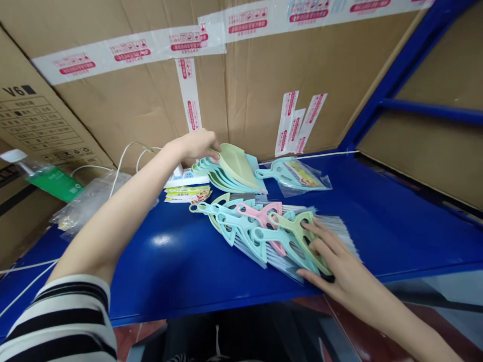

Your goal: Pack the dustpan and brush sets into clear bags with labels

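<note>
Your left hand (204,145) pinches the top green dustpan (237,163) near the counter's (169,276) back edge; your right hand (341,269) touches the green brush (289,224) nearer the front, grip unclear; freeing either calls for a gentle lift

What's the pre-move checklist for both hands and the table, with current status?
1. Left hand on the top green dustpan: ok, fingers at its handle end.
2. Right hand on the green brush: ok, fingers over its head. Firm grip: cannot tell.
3. Green brush free of the others: not ok, overlaps the blue brush in the pile.
4. Top dustpan free of the stack: not ok, it lies over other pans.
5. Bagged dustpan clear of the brush pile: ok, it lies behind it.
6. Green-labelled bottle upright: not ok, it leans.
</note>
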A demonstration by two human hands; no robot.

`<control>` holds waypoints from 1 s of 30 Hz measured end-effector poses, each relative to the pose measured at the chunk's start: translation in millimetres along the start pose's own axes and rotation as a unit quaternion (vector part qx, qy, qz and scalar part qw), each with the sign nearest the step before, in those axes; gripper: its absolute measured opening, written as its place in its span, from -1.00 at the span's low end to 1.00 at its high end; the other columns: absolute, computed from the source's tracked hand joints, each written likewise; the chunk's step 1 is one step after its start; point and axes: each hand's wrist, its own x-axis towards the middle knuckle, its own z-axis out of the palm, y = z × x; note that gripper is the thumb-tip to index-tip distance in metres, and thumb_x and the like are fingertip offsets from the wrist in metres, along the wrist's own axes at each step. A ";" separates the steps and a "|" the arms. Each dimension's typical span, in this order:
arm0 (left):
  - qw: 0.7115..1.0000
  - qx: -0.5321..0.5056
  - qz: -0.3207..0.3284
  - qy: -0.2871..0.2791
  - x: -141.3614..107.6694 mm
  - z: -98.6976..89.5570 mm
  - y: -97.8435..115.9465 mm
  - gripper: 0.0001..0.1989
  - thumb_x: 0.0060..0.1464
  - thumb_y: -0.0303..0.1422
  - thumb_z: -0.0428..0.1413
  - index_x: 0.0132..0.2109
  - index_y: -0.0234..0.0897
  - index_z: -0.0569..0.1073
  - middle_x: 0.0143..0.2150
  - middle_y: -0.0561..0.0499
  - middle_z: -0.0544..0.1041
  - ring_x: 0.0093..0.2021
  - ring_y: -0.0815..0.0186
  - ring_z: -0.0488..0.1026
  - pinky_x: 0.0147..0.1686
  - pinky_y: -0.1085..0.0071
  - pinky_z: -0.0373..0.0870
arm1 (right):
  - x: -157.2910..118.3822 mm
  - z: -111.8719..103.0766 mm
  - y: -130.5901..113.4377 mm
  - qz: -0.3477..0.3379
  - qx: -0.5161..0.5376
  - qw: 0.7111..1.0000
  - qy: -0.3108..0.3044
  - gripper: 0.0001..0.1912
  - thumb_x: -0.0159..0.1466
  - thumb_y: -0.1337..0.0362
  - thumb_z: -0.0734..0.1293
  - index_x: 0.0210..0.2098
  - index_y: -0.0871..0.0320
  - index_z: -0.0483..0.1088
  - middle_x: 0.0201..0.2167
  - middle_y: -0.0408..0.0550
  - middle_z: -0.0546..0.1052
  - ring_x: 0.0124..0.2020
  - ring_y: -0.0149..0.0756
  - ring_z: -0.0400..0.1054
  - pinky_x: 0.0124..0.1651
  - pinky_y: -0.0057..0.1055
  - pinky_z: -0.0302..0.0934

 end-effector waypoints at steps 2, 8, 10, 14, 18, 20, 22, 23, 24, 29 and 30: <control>1.000 0.010 0.001 -0.013 11.8 -2.1 -1.1 -0.71 0.18 -0.34 0.08 0.00 -0.33 0.55 -0.08 -0.09 0.61 -0.10 0.23 0.50 -0.11 0.41 0.30 | 3.1 1.7 -0.7 0.010 0.015 1.000 -0.002 -0.65 0.32 -0.09 0.17 -0.38 0.04 0.15 0.18 0.24 0.38 0.34 0.12 0.02 0.04 0.00 0.34; 0.997 0.043 0.008 -0.058 35.4 -5.0 7.1 -0.71 0.15 -0.33 0.09 -0.02 -0.28 0.56 -0.14 -0.05 0.62 -0.17 0.26 0.50 -0.13 0.41 0.31 | 19.2 -4.0 7.1 -0.010 0.022 1.000 0.006 -0.53 0.29 -0.14 0.18 -0.04 0.09 0.24 0.20 0.26 0.36 0.26 0.10 0.18 0.03 0.00 0.33; 0.996 0.049 0.001 -0.079 38.5 -7.0 9.3 -0.69 0.15 -0.32 0.09 0.00 -0.26 0.55 -0.13 -0.04 0.62 -0.17 0.25 0.51 -0.13 0.40 0.32 | 30.9 -13.2 14.9 -0.028 0.014 0.999 0.030 -0.54 0.32 -0.11 0.14 -0.01 0.10 0.28 0.14 0.24 0.42 0.14 0.06 0.34 -0.02 -0.04 0.35; 0.994 0.042 -0.005 -0.103 40.8 -11.5 10.6 -0.66 0.14 -0.30 0.10 0.05 -0.21 0.53 -0.10 0.00 0.62 -0.12 0.24 0.50 -0.08 0.42 0.30 | 75.9 -30.5 42.9 -0.025 -0.025 0.996 0.081 -0.68 0.38 0.09 0.06 -0.20 0.07 0.37 -0.16 0.10 0.59 -0.09 -0.03 0.48 -0.07 -0.11 0.34; 0.994 0.044 -0.007 -0.095 41.2 -13.6 10.6 -0.64 0.12 -0.29 0.10 0.06 -0.18 0.52 -0.10 0.00 0.61 -0.07 0.21 0.49 -0.05 0.40 0.29 | 129.5 -26.5 76.5 -0.047 -0.127 0.991 -0.014 -0.82 0.24 0.20 0.21 -0.28 0.08 0.42 -0.25 0.06 0.59 -0.18 -0.03 0.48 -0.13 -0.15 0.34; 0.994 0.046 -0.010 -0.098 40.6 -13.1 10.9 -0.64 0.12 -0.29 0.09 0.06 -0.18 0.52 -0.10 0.00 0.61 -0.08 0.22 0.49 -0.06 0.39 0.30 | 145.3 -18.7 86.8 -0.043 -0.144 0.989 -0.015 -0.86 0.16 0.22 0.28 -0.31 0.09 0.42 -0.27 0.07 0.58 -0.21 -0.03 0.47 -0.19 -0.19 0.34; 0.994 0.055 -0.013 -0.098 39.9 -10.9 12.1 -0.65 0.13 -0.28 0.08 0.06 -0.18 0.52 -0.09 -0.02 0.61 -0.09 0.21 0.49 -0.08 0.38 0.31 | 151.3 -11.6 91.2 -0.037 -0.157 0.987 -0.005 -0.89 0.14 0.25 0.29 -0.33 0.09 0.41 -0.27 0.08 0.57 -0.22 -0.04 0.46 -0.26 -0.24 0.31; 0.994 0.062 -0.014 -0.094 39.7 -9.0 13.0 -0.65 0.14 -0.28 0.07 0.05 -0.19 0.53 -0.09 -0.03 0.60 -0.09 0.20 0.49 -0.10 0.37 0.31 | 151.4 -9.0 91.7 -0.033 -0.165 0.986 0.000 -0.91 0.14 0.27 0.28 -0.34 0.09 0.41 -0.27 0.08 0.57 -0.23 -0.05 0.46 -0.30 -0.26 0.29; 0.994 0.068 -0.012 -0.087 39.7 -6.6 14.2 -0.66 0.14 -0.28 0.06 0.04 -0.20 0.54 -0.09 -0.05 0.60 -0.09 0.18 0.49 -0.11 0.36 0.31 | 150.3 -7.2 91.5 -0.030 -0.172 0.985 0.005 -0.92 0.14 0.29 0.27 -0.36 0.09 0.40 -0.29 0.08 0.56 -0.24 -0.06 0.45 -0.34 -0.28 0.26; 0.996 0.069 0.036 -0.048 44.1 10.5 20.5 -0.69 0.17 -0.35 -0.01 -0.04 -0.20 0.56 -0.08 -0.05 0.60 -0.10 0.21 0.49 -0.11 0.36 0.31 | 143.3 -7.6 88.6 -0.009 -0.206 0.978 0.028 -0.92 0.16 0.34 0.23 -0.40 0.10 0.36 -0.35 0.10 0.53 -0.31 -0.08 0.42 -0.46 -0.33 0.11; 0.996 0.066 0.042 -0.044 45.3 13.7 21.2 -0.68 0.17 -0.37 -0.03 -0.03 -0.20 0.56 -0.07 -0.06 0.60 -0.09 0.21 0.49 -0.10 0.37 0.30 | 142.6 -8.9 88.4 -0.004 -0.212 0.977 0.034 -0.91 0.17 0.34 0.21 -0.38 0.10 0.36 -0.34 0.10 0.53 -0.33 -0.09 0.41 -0.47 -0.34 0.08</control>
